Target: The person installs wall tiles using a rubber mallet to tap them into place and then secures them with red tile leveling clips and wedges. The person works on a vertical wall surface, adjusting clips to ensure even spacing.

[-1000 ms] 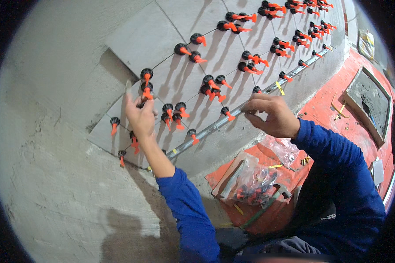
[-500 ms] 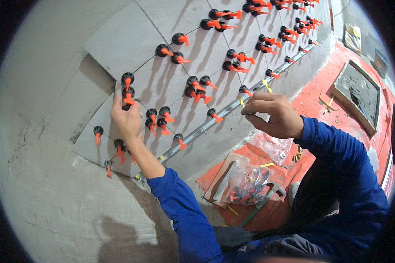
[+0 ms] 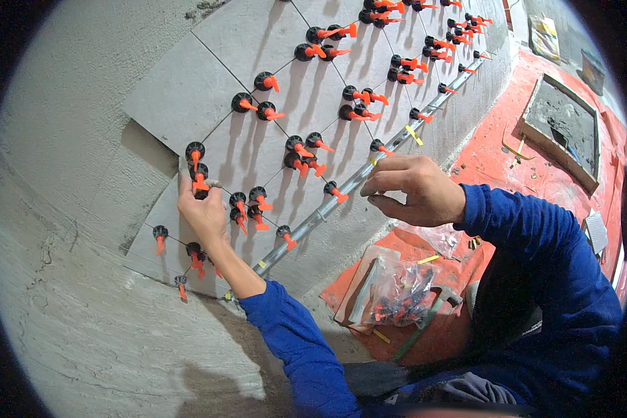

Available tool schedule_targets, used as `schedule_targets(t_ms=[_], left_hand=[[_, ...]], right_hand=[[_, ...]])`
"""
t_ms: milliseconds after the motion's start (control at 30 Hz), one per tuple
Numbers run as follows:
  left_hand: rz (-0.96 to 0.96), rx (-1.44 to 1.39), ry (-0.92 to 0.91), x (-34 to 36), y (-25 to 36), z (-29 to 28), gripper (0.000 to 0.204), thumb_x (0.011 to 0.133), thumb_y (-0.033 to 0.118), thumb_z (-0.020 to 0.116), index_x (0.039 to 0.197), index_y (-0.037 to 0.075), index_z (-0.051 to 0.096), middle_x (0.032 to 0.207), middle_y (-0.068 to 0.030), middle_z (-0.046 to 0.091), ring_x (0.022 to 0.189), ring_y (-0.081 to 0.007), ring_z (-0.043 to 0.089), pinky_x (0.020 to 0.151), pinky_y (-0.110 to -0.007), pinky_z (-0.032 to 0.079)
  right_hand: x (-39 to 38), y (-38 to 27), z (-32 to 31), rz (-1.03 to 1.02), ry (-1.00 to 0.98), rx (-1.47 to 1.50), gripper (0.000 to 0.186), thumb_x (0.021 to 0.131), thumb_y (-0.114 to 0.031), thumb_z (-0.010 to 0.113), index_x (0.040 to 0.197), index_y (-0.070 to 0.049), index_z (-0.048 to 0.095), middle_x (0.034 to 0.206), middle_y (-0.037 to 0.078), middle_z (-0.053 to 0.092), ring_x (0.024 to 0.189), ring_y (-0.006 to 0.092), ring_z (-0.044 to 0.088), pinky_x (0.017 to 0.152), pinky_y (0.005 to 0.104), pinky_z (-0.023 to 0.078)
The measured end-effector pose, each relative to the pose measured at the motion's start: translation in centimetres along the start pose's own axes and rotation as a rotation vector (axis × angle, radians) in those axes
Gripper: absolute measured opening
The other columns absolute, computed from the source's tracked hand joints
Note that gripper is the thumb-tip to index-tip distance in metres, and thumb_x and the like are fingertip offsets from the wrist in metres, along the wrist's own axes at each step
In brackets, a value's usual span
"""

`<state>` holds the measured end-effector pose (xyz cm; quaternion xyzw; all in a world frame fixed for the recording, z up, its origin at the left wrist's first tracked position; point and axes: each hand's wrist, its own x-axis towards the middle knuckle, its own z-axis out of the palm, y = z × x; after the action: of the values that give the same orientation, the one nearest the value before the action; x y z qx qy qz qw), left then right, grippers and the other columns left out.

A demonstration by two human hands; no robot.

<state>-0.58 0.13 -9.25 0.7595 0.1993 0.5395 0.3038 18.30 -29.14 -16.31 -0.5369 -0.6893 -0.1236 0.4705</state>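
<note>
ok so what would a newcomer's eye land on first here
Probably the many black and orange clips dotted along the joints of the grey tiles, with the left hand at a pair near the tiles' left side. Next would likely come the red sheet on the right, bearing a tray of grey paste and, lower down, a clear bag.

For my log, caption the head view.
Left hand at orange-handled clip on grey tiles; right hand near metal rail.
</note>
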Motion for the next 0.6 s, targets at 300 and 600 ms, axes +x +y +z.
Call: schedule_targets(t_ms=[300,600], left_hand=[[0.05,0.028,0.0,0.1,-0.8,-0.4,0.047,0.074,-0.013,0.052,0.118,0.002,0.057,0.08,0.0005,0.056,0.052,-0.0051,0.047,0.042,-0.022,0.039],[-0.039,0.015,0.287,-2.2,3.1,-2.1,0.013,0.082,-0.002,0.054,0.095,0.0,0.053,0.075,-0.0057,0.061,0.053,-0.0102,0.05,0.045,-0.025,0.042]], right_hand=[[0.1,0.0,-0.1,0.03,-0.007,-0.003,0.015,0.082,-0.005,0.068,0.097,-0.006,0.068,0.086,0.009,0.064,0.079,0.0295,0.065,0.068,0.0393,0.052],[-0.6,1.1,-0.6,0.082,-0.067,0.009,0.009,0.081,-0.01,0.069,0.088,-0.006,0.065,0.081,0.011,0.061,0.072,0.0308,0.062,0.064,0.0395,0.05]])
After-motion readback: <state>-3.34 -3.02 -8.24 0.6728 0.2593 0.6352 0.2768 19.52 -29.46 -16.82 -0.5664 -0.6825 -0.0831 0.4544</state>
